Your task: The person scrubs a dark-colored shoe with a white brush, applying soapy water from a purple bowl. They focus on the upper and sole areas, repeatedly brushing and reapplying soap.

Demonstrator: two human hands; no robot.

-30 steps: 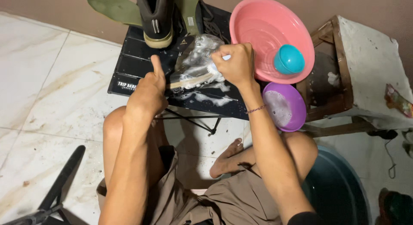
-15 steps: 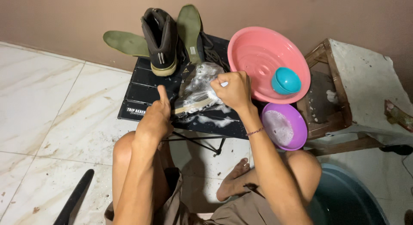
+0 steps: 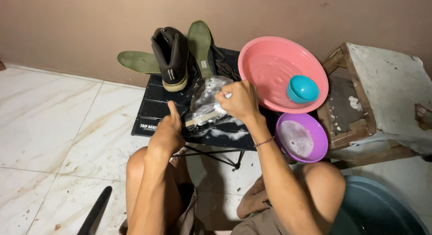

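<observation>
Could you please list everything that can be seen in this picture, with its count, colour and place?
soapy boot: one, covered in white foam, on the table under both hands
brush: one, pale wooden handle, against the soapy boot
upright boot: one, dark brown with a tan sole, at the table's back
insoles: two, green, one lying left of the upright boot, one leaning right of it
folding table: one, black, centre
basin: one, pink, tilted, right of the table
small bowl: one, teal, inside the basin
purple bowl: one, holding suds, below the basin
wooden stool: one, worn white top, far right
tub: one, dark blue, bottom right
left hand: at the boot's near end
right hand: fist on the boot
</observation>
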